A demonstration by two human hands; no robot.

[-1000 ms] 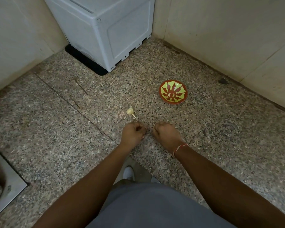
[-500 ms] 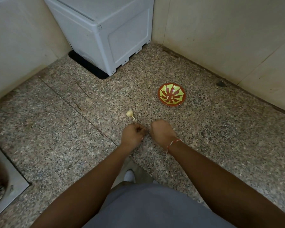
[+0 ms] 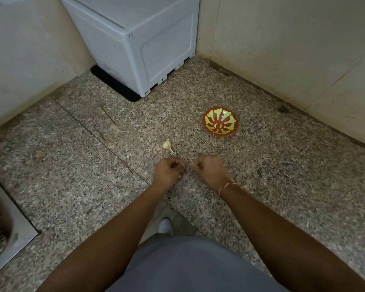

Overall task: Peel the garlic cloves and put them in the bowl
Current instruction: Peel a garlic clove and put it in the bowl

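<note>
- The left hand (image 3: 169,170) hovers over the counter with its fingers curled tight; something small and pale shows at the fingertips, but whether the grip holds a clove I cannot tell.
- The right hand (image 3: 211,170) sits just beside it at 3 o'clock, the two apart by a narrow gap, its fingers curled in too; what its grip holds, if anything, is hidden.
- A red-and-white thread (image 3: 227,186) circles the right wrist.
- The garlic bulb (image 3: 167,145) lies on the speckled stone table (image 3: 72,165) just at 12 o'clock of the left hand, stem pointing toward the hands.
- The bowl (image 3: 220,121), red with a yellow-green pattern, stands at 1 o'clock of the right hand, apart from the garlic.
- A white appliance (image 3: 139,43) fills the far corner at 11 o'clock.
- A steel sink (image 3: 6,224) sits at 8 o'clock.
</note>
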